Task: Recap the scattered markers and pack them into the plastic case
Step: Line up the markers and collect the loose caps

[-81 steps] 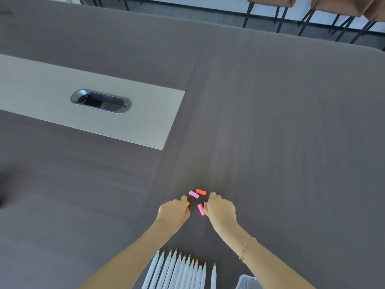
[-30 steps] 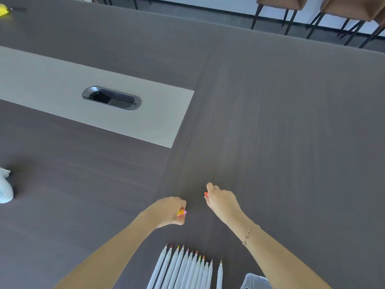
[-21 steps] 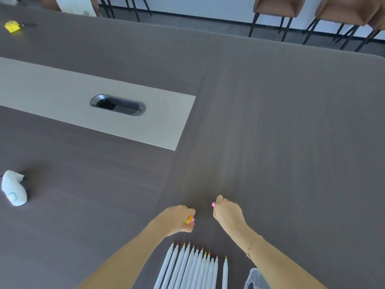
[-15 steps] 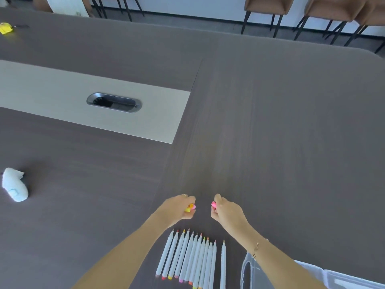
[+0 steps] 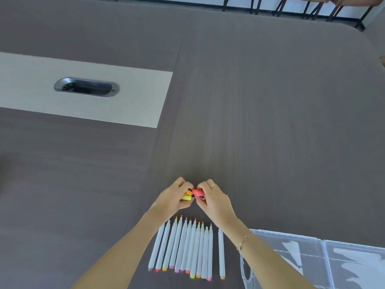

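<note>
Several white markers (image 5: 187, 247) lie uncapped in a row on the dark table, coloured tips pointing away from me; one marker (image 5: 221, 253) lies slightly apart on the right. Just beyond their tips, my left hand (image 5: 173, 200) is closed on yellow and orange caps (image 5: 186, 195). My right hand (image 5: 212, 200) is closed on red and pink caps (image 5: 198, 192). The two hands touch at the fingertips. The clear plastic case (image 5: 316, 261) lies open at the lower right, partly behind my right forearm.
A pale inlay strip (image 5: 125, 101) with a metal cable grommet (image 5: 86, 88) crosses the table's left side. Chair legs (image 5: 291, 7) stand beyond the far edge. The table's rounded corner (image 5: 362, 34) is at the upper right.
Both hands picked the loose caps off the table and came together above the marker tips. The view tilted down, showing more of the case and dropping the white object on the left.
</note>
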{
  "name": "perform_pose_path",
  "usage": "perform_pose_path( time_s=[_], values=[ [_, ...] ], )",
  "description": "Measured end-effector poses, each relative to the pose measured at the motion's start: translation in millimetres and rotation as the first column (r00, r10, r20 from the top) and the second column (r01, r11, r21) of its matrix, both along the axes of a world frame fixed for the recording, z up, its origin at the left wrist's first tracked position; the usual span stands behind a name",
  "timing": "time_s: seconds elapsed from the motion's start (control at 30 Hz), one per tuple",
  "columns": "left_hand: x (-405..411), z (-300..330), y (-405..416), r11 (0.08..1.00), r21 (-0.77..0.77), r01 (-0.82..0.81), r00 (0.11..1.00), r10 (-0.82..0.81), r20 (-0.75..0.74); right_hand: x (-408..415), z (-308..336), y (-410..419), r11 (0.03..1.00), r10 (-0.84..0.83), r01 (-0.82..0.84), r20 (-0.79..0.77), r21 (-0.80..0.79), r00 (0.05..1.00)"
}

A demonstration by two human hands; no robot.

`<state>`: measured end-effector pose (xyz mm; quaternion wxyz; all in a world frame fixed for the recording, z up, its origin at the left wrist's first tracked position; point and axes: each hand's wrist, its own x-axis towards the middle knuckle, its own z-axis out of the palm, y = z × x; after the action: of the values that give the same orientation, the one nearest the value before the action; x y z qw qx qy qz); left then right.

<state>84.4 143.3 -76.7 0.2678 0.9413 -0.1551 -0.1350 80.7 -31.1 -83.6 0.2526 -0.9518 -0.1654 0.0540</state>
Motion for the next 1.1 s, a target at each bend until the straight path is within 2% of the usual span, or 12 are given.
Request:
perform_pose_path(
  time_s=[0.2, 0.3, 0.37, 0.47, 0.57, 0.67, 0.8, 0.87, 1.0, 1.1],
  values=[
    [3, -14, 12, 0.988, -0.115, 0.101, 0.985, -0.083, 0.151, 4, -11, -6, 0.993, 0.077, -0.078, 0.019, 0.088, 0.997],
    [-1, -20, 9, 0.976, -0.218, 0.012, 0.988, 0.021, 0.152, 7, -18, -10, 0.981, 0.023, -0.022, -0.002, 0.194, 1.000],
    [-2, -23, 6, 0.973, -0.233, -0.010, 0.980, 0.055, 0.190, 7, -21, -11, 0.976, 0.016, -0.005, -0.049, 0.219, 0.999],
    [-1, -27, 9, 0.971, -0.229, 0.072, 0.975, -0.020, 0.223, 8, -19, -16, 0.971, 0.071, -0.029, -0.168, 0.236, 0.983],
    [0, -23, 12, 0.962, -0.267, 0.065, 0.989, -0.026, 0.147, 10, -11, -22, 0.968, 0.098, -0.039, -0.229, 0.247, 0.969],
    [0, -18, 11, 0.958, -0.283, 0.040, 0.998, -0.025, 0.056, 6, -8, -25, 0.952, 0.124, -0.053, -0.224, 0.300, 0.967],
    [1, -6, 10, 0.939, -0.343, 0.005, 0.998, -0.025, -0.055, 0, -2, -24, 0.943, 0.086, 0.012, -0.278, 0.333, 0.957],
    [-1, 0, 9, 0.940, -0.341, -0.002, 0.998, -0.021, -0.062, -3, 6, -24, 0.923, 0.049, 0.066, -0.285, 0.378, 0.957],
    [-3, 21, 7, 0.972, -0.234, -0.024, 0.998, 0.037, 0.053, -2, 28, -32, 0.880, -0.082, 0.201, -0.280, 0.430, 0.957],
    [-5, 43, 0, 0.982, -0.158, -0.104, 0.993, 0.111, 0.041, -7, 42, -43, 0.856, -0.184, 0.299, -0.291, 0.423, 0.939]
  ],
)
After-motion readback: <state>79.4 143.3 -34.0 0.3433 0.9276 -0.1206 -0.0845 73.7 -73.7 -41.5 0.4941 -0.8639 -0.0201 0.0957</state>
